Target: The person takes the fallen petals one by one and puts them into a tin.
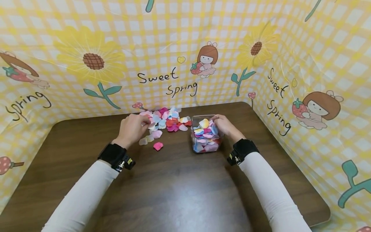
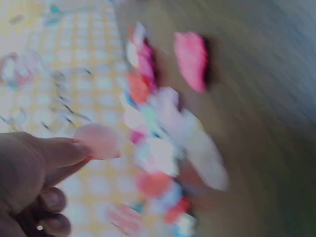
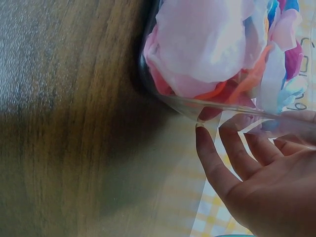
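A person's left hand (image 1: 132, 128) pinched a pale pink petal (image 2: 100, 140) between thumb and forefinger at the near edge of a heap of coloured petals (image 1: 166, 120) on a dark wooden table (image 1: 179, 187). The right hand (image 1: 224, 125) rested its straightened fingers (image 3: 217, 163) against the far side of a clear plastic box (image 1: 206, 135), already well filled with petals. The box stood just right of the heap, so the pinched petal lay to the box's left, with the left hand the nearer to the heap. One bright pink petal (image 1: 157, 146) lay apart, nearer the person.
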`<action>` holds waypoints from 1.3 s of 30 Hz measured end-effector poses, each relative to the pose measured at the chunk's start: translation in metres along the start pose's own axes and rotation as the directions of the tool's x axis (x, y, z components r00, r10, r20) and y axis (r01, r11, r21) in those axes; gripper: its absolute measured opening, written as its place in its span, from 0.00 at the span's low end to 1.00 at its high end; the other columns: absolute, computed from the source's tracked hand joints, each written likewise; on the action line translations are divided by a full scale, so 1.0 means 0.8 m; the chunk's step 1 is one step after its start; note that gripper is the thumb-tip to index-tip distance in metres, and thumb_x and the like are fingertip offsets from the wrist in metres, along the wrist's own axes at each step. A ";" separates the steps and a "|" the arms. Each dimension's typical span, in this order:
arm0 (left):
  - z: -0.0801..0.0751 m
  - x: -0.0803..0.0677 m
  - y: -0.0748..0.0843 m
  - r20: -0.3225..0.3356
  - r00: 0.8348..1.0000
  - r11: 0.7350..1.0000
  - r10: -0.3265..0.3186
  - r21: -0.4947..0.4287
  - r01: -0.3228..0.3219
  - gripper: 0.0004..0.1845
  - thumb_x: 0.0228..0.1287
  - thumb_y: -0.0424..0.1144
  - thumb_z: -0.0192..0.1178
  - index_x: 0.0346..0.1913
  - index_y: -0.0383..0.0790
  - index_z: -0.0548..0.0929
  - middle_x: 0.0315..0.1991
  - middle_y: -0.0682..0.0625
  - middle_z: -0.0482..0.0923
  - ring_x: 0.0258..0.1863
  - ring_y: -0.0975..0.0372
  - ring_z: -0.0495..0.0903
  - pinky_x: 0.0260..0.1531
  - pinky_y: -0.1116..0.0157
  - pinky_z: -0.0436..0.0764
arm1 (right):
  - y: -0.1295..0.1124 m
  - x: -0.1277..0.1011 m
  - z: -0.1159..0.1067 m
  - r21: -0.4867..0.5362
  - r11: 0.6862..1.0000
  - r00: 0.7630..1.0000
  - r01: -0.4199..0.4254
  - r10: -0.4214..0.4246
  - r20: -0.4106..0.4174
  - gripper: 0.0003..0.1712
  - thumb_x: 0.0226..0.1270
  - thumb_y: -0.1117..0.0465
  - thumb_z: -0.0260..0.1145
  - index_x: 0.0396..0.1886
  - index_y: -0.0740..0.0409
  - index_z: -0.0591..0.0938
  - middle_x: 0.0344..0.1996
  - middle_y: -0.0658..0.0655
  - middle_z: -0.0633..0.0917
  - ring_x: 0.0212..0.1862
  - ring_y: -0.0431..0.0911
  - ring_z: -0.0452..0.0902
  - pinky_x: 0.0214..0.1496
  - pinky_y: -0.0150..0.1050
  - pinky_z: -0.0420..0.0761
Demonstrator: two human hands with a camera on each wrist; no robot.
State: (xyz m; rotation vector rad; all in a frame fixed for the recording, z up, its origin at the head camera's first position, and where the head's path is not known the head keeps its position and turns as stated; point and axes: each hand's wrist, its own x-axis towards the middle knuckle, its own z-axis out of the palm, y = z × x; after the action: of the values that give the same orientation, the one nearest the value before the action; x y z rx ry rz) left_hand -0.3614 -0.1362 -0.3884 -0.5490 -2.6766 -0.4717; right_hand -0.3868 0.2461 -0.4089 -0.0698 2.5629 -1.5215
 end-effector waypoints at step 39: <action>0.032 -0.054 -0.044 0.268 0.951 0.984 -0.158 -0.035 0.173 0.05 0.65 0.36 0.70 0.41 0.39 0.91 0.37 0.45 0.87 0.36 0.50 0.83 0.37 0.45 0.80 | -0.008 -0.007 0.003 0.015 1.000 1.000 -0.019 0.019 0.001 0.24 0.65 0.69 0.46 0.59 0.72 0.75 0.63 0.69 0.74 0.60 0.58 0.69 0.64 0.51 0.66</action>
State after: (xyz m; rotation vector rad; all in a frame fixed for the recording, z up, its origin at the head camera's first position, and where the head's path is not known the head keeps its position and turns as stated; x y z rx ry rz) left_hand -0.3466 -0.1703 -0.4373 -0.4307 -2.9893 -0.5589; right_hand -0.3813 0.2415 -0.4040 -0.0438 2.5436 -1.5328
